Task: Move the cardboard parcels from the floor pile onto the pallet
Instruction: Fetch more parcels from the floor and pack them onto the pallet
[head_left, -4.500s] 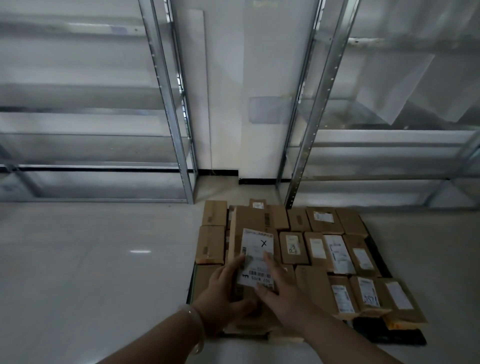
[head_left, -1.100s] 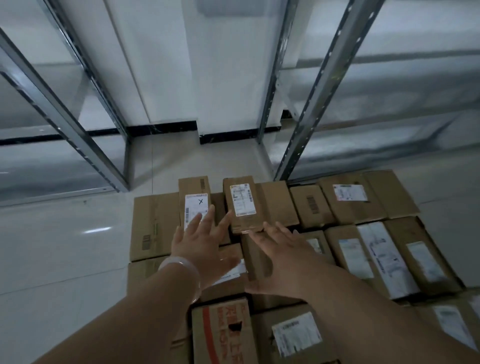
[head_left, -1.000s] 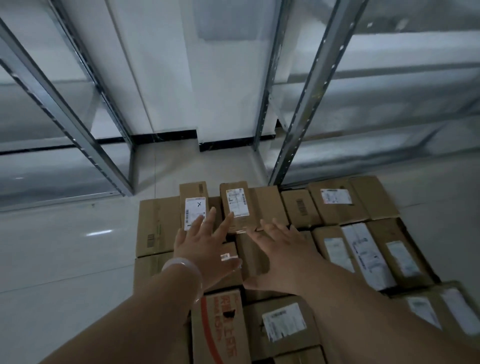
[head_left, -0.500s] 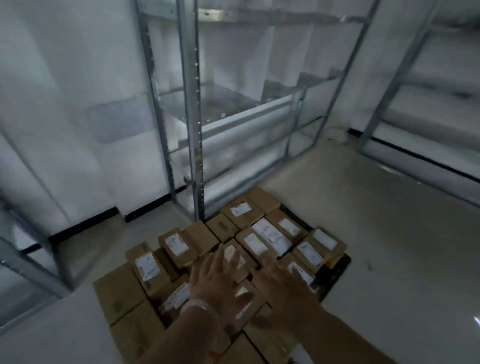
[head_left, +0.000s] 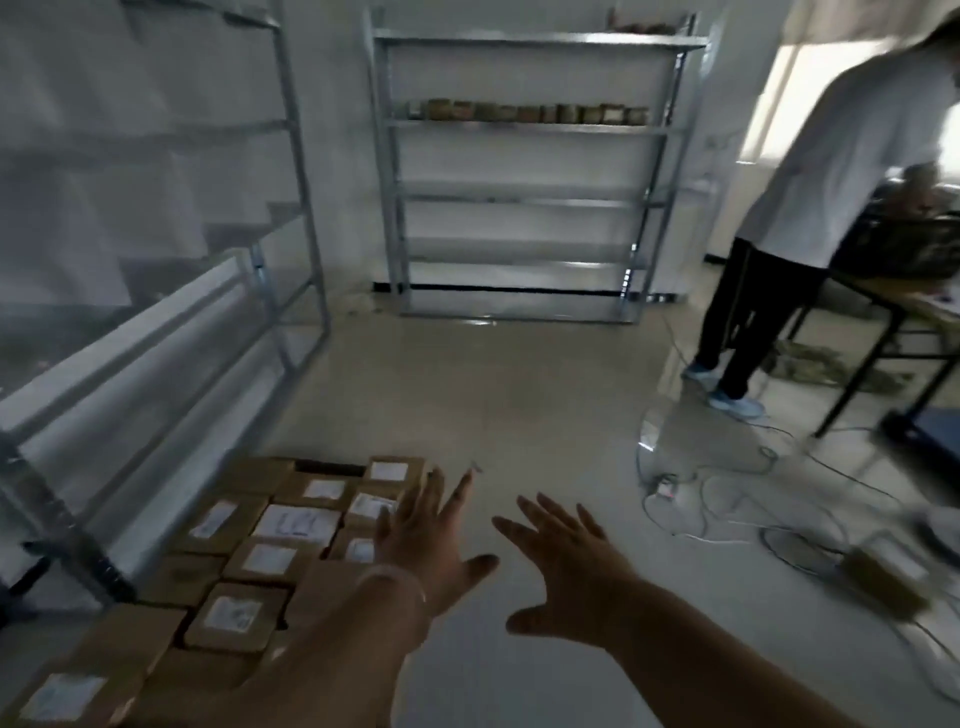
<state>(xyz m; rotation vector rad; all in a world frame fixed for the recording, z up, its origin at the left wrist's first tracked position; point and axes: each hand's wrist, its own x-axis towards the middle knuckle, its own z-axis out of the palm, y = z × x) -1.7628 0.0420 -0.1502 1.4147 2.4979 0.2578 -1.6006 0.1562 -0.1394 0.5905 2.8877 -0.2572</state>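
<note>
my left hand and right hand spread wide, empty. brown cardboard parcels with white labels sit packed near left. fetching the next, i should mind the white floor cables, right.

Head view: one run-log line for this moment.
left hand: open, empty | right hand: open, empty | parcels: side by side, lower left | person: standing far right

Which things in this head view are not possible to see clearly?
Head view:
Pallet: hidden beneath the parcels.
Parcel labels: print blurred, too small.
Items on the far shelf: too small to identify.
Brown box at right: motion-blurred.
Nearest parcels: partly covered by the left forearm.
</note>
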